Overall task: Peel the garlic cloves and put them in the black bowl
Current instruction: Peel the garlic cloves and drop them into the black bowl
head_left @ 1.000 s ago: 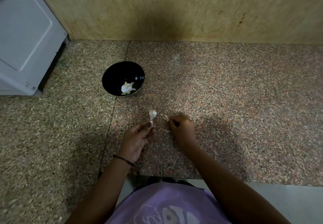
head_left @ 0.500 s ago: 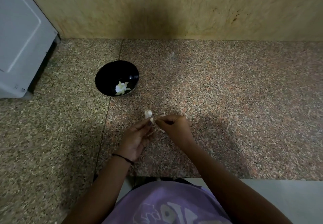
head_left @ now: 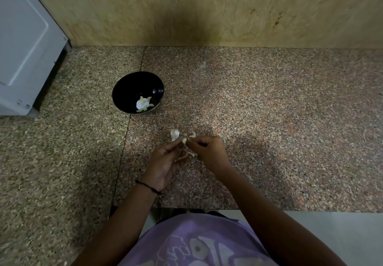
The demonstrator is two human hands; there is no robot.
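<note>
A black bowl [head_left: 138,92] stands on the speckled granite counter [head_left: 269,120] and holds a few pale peeled garlic cloves [head_left: 143,104]. Nearer to me, my left hand [head_left: 165,160] pinches a small garlic clove [head_left: 184,141] between thumb and fingers. My right hand [head_left: 207,149] meets it from the right, its fingertips pinching at the same clove. A larger unpeeled clove [head_left: 174,134] lies on the counter just beyond my left fingers. Scraps of papery skin [head_left: 192,134] lie beside and under my hands.
A grey appliance [head_left: 24,48] stands at the far left against the tan wall [head_left: 186,10]. The counter's front edge [head_left: 269,210] runs just below my forearms, with my purple shirt beneath it.
My right hand has moved left from the counter to meet my left hand at the small clove. The view has shifted slightly; the bowl and the loose clove stay put.
</note>
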